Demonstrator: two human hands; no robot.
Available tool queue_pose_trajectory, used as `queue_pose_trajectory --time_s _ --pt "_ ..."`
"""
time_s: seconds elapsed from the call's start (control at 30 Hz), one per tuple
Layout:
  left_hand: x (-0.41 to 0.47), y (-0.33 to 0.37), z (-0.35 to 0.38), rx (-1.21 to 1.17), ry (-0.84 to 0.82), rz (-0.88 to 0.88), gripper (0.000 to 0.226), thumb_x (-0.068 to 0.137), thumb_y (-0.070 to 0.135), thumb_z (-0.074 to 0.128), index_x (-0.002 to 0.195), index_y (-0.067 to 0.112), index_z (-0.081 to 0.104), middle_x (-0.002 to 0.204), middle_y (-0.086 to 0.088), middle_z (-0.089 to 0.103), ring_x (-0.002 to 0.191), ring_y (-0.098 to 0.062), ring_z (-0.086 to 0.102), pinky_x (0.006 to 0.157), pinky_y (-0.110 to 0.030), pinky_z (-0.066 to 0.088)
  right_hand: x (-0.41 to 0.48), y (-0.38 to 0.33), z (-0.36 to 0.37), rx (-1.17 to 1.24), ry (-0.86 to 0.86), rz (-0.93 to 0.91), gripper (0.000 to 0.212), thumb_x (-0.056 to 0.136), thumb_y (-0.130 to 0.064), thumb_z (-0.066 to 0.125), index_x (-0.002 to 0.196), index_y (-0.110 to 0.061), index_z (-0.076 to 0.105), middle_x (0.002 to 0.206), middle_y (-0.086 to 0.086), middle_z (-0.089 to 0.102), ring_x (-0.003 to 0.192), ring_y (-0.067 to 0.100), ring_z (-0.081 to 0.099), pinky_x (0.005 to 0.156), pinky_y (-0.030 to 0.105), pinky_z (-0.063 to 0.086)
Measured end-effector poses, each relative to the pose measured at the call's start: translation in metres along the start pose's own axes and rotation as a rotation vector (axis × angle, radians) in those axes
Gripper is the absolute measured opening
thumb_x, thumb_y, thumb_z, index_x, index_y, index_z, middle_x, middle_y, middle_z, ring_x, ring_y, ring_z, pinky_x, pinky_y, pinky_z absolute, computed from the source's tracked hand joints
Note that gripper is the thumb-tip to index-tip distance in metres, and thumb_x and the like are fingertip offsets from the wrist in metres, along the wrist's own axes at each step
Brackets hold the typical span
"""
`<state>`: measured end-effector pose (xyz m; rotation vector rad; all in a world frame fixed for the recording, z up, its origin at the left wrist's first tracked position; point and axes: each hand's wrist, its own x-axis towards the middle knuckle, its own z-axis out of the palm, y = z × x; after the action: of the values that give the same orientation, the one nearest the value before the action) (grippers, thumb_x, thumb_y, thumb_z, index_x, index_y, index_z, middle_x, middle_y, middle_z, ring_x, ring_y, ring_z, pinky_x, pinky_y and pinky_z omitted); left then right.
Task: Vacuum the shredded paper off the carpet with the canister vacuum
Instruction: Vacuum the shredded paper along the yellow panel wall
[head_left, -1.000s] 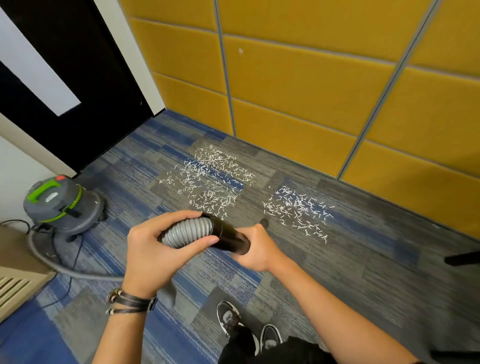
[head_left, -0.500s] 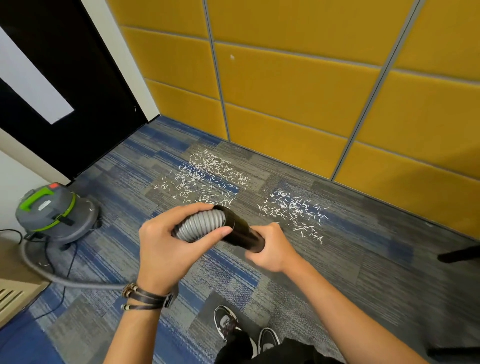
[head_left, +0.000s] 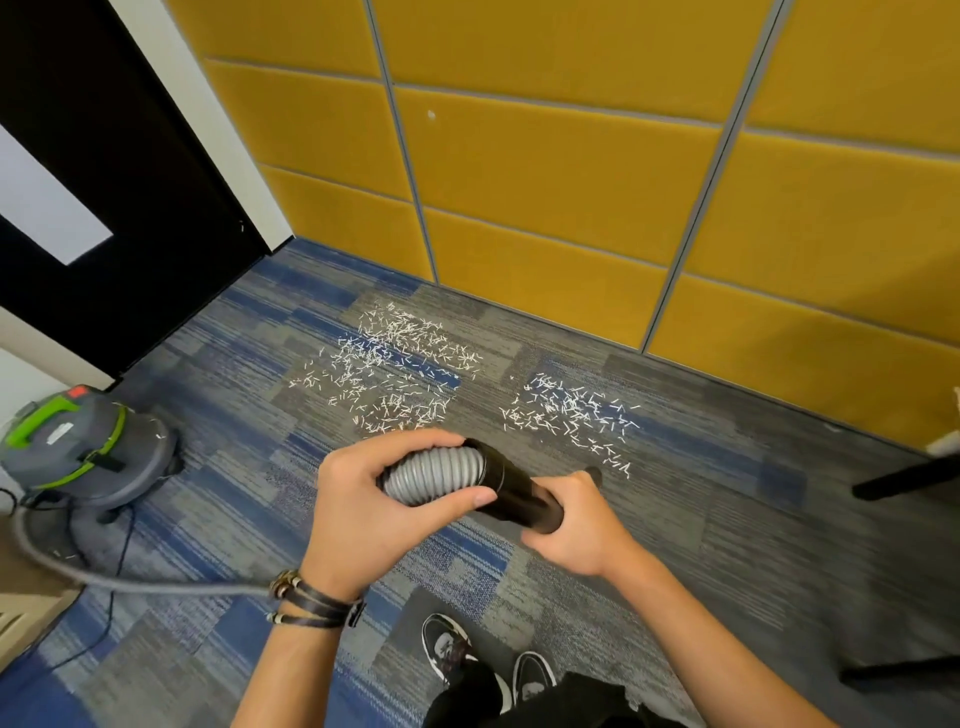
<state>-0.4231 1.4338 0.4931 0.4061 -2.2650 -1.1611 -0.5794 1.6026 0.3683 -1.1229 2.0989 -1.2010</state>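
Observation:
My left hand (head_left: 363, 509) grips the grey ribbed vacuum hose (head_left: 434, 475) just behind its black wand (head_left: 519, 491). My right hand (head_left: 576, 525) is wrapped round the lower part of that wand, whose tip (head_left: 594, 474) peeks out beyond my fingers, close to the carpet. White shredded paper lies in two patches on the blue-grey carpet: a larger patch (head_left: 395, 374) ahead and a smaller patch (head_left: 571, 415) to the right, just beyond the tip. The grey and green canister vacuum (head_left: 78, 447) stands at the left, its hose trailing across the floor to my hands.
A yellow panelled wall (head_left: 571, 182) runs along the back. A black door (head_left: 104, 182) is at the left. Black furniture legs (head_left: 904, 478) reach in from the right. A power cord (head_left: 117, 571) lies near the canister. My shoes (head_left: 483, 660) are at the bottom.
The view has shifted slightly. Both hands keep their hold on the hose and wand, which sit a little further to the right and nearer the smaller paper patch.

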Motion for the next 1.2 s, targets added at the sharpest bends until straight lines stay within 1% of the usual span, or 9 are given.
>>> queue_pose_trajectory --time_s 0.17,0.27,0.43,0.57,0.63,0.73,0.87,1.03,1.2 --pt "0.001 0.000 0.008 0.055 0.091 0.037 0.042 0.070 0.051 0.090 0.105 0.029 0.081 0.102 0.019 0.078 0.095 -0.004 0.076 0.087 -0.019 0.057 0.008 -0.005 -0.010 -0.026 0.018 -0.024 0.039 0.069 -0.004 0.073 0.058 -0.030 0.046 0.048 -0.016 0.050 0.045 0.008 0.047 0.050 0.012 0.028" --pt "0.004 -0.003 0.013 0.061 0.065 0.031 0.044 0.070 0.051 0.091 0.105 0.028 0.081 0.103 0.019 0.078 0.096 -0.004 0.075 0.087 -0.020 0.057 0.011 -0.003 -0.012 -0.003 0.011 -0.018 0.037 0.069 -0.008 0.072 0.059 -0.032 0.046 0.050 -0.016 0.051 0.044 0.008 0.045 0.050 0.012 0.029" --pt "0.008 -0.008 0.019 -0.017 -0.057 0.019 0.047 0.066 0.051 0.094 0.105 0.029 0.080 0.101 0.017 0.079 0.093 -0.008 0.077 0.083 -0.022 0.059 -0.003 0.009 -0.009 0.013 0.019 0.036 0.025 0.069 -0.008 0.069 0.060 -0.022 0.050 0.050 -0.010 0.050 0.046 0.009 0.046 0.050 0.017 0.031" --pt "0.014 -0.008 0.024 -0.006 -0.116 0.035 0.046 0.066 0.055 0.092 0.104 0.032 0.081 0.100 0.021 0.078 0.091 -0.004 0.076 0.082 -0.019 0.059 -0.018 0.017 -0.011 0.015 0.067 0.087 0.025 0.067 -0.009 0.069 0.058 -0.025 0.051 0.050 -0.008 0.053 0.046 0.008 0.046 0.051 0.016 0.031" --pt "0.015 -0.009 0.026 0.003 -0.107 0.042 0.045 0.067 0.055 0.092 0.104 0.031 0.081 0.100 0.021 0.079 0.092 -0.002 0.076 0.083 -0.019 0.059 -0.019 0.018 -0.012 0.014 0.078 0.115 0.021 0.066 -0.010 0.069 0.058 -0.021 0.053 0.051 -0.005 0.055 0.046 0.007 0.046 0.050 0.018 0.032" --pt "0.015 -0.009 0.022 0.045 -0.062 0.079 0.047 0.069 0.053 0.092 0.106 0.026 0.083 0.101 0.019 0.079 0.093 -0.002 0.076 0.084 -0.020 0.059 -0.013 0.013 -0.010 0.006 0.088 0.113 0.028 0.067 -0.010 0.070 0.057 -0.027 0.050 0.050 -0.009 0.053 0.045 0.008 0.046 0.049 0.017 0.031" --pt "0.019 -0.010 0.001 0.076 -0.009 0.102 0.048 0.068 0.052 0.092 0.105 0.023 0.083 0.101 0.017 0.079 0.093 -0.002 0.076 0.084 -0.019 0.058 0.005 -0.002 0.003 0.003 0.060 0.079 0.031 0.068 -0.007 0.072 0.058 -0.026 0.049 0.049 -0.009 0.050 0.045 0.008 0.045 0.050 0.015 0.029" --pt "0.020 -0.020 -0.018 0.018 0.017 0.037 0.049 0.066 0.052 0.093 0.105 0.024 0.082 0.099 0.014 0.080 0.092 -0.008 0.077 0.083 -0.023 0.060 0.015 -0.015 0.011 -0.010 -0.008 0.072 0.019 0.069 -0.011 0.070 0.062 -0.015 0.053 0.055 0.007 0.055 0.046 0.008 0.042 0.048 0.021 0.031" --pt "0.021 -0.032 -0.020 -0.023 0.044 0.020 0.047 0.067 0.051 0.092 0.104 0.023 0.083 0.098 0.014 0.080 0.092 -0.009 0.077 0.083 -0.025 0.061 0.012 -0.019 0.010 -0.059 -0.009 0.079 0.016 0.070 -0.013 0.070 0.064 -0.011 0.055 0.054 0.006 0.055 0.045 0.010 0.043 0.049 0.018 0.030"
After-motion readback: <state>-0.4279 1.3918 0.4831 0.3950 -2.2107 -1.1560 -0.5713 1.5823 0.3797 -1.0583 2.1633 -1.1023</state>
